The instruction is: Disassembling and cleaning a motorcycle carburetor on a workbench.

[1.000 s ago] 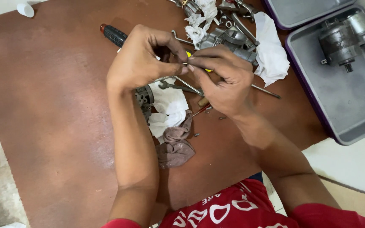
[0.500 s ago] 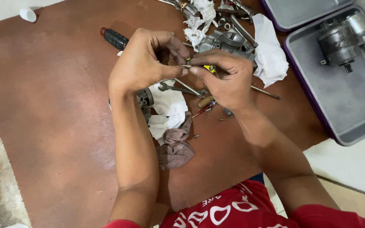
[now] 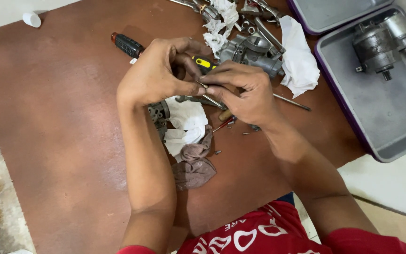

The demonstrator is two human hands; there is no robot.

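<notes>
My left hand (image 3: 158, 75) and my right hand (image 3: 240, 91) meet above a brown mat (image 3: 62, 141). Between their fingertips they pinch a small thin metal part (image 3: 204, 85); it is too small to tell its kind. Behind the fingers lies a black tool handle with a yellow patch (image 3: 202, 62). Just beyond my right hand sits a grey metal carburetor body (image 3: 252, 51). Under my hands lie a white cloth (image 3: 186, 122) and a small grey metal block (image 3: 158, 115).
A black-handled screwdriver (image 3: 127, 44) lies at the back left. White rags (image 3: 299, 59), several metal parts and a brownish rag (image 3: 193, 164) litter the mat. To the right stands a grey tray (image 3: 386, 117) with a motor-like part (image 3: 377, 44).
Both hands have stayed together on the small part, with the fingers shifting slightly. The view has moved a little; the yellow-patched handle now shows behind the fingers.
</notes>
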